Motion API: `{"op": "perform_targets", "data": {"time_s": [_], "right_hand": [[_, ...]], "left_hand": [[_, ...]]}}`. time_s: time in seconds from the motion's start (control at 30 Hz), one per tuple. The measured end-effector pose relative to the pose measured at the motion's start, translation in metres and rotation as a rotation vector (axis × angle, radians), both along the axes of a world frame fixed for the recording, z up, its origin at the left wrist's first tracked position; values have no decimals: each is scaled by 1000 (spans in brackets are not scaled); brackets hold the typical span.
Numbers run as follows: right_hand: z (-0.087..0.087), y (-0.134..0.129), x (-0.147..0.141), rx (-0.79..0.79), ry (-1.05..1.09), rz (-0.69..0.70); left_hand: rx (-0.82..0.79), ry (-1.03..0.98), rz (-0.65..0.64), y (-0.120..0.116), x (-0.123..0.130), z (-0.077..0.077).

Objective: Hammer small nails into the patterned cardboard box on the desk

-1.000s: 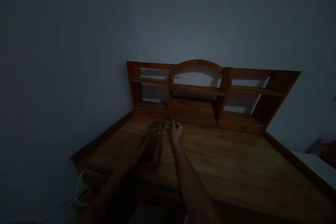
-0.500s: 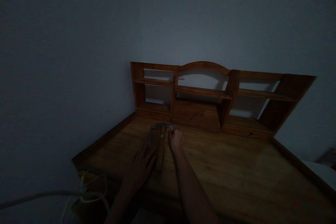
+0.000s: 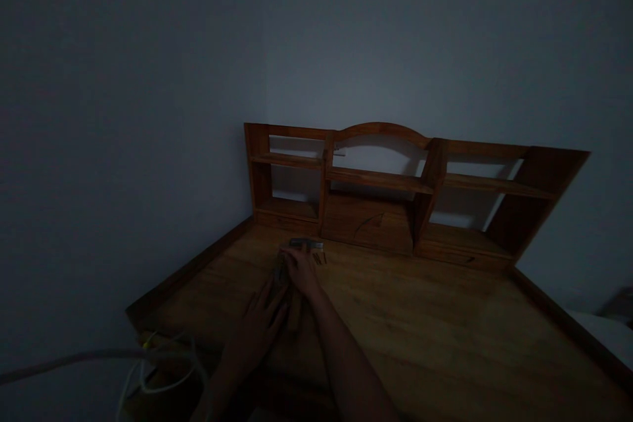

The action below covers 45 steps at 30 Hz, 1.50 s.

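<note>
A hammer with a metal head (image 3: 306, 244) and a wooden handle lies on the wooden desk (image 3: 420, 330), left of its middle. My right hand (image 3: 301, 268) reaches across the handle just below the head, its fingers bent together over a dim object at the left; what they hold, if anything, is hidden. My left hand (image 3: 262, 320) rests lower on the desk with its fingers spread, beside the handle and against the near end of that dim object. Several small thin pieces, like nails (image 3: 319, 258), lie right of the hammer head.
Along the back of the desk stands a wooden shelf unit (image 3: 378, 179) against the wall. Pale cables (image 3: 171, 382) hang at the lower left corner. A raised wooden edge (image 3: 192, 264) runs along the desk's left side.
My right hand has moved left, from beside the hammer head to over the handle. The small thin pieces now show where it was. My left hand is nearly in the same place.
</note>
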State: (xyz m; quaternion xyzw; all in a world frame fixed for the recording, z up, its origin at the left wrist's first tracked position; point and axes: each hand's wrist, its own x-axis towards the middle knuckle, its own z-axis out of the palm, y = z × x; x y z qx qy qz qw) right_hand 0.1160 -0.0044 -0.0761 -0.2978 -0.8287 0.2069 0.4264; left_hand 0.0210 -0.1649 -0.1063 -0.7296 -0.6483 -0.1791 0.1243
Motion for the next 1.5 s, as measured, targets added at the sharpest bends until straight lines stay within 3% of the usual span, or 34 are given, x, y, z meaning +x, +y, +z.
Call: {"op": "perform_targets", "data": {"time_s": [0.13,0.33,0.57,0.7,0.87,1.17,1.5], "right_hand": [[-9,-1,-6,-28,40,134],[-13,2,-4,-89,62,177],[-13,1,-1,-98,43,128],[-13,-1,-1,-87,37,85],[-11,-3,1,-78,36,52],[-10,-5,2,-54,73,40],[-6,-6,1,-41,119,16]], "left_hand": [[28,-14,12,1,2,-1],[12,13,-22,-1,1,-1],[-23,24,-46,1,-5,-8],[-24,38,-74,-1,-3,-2],[10,-26,-17,-2,3,5],[-24,34,-73,1,-4,-8],[-38,-77,54,-7,9,15]]}}
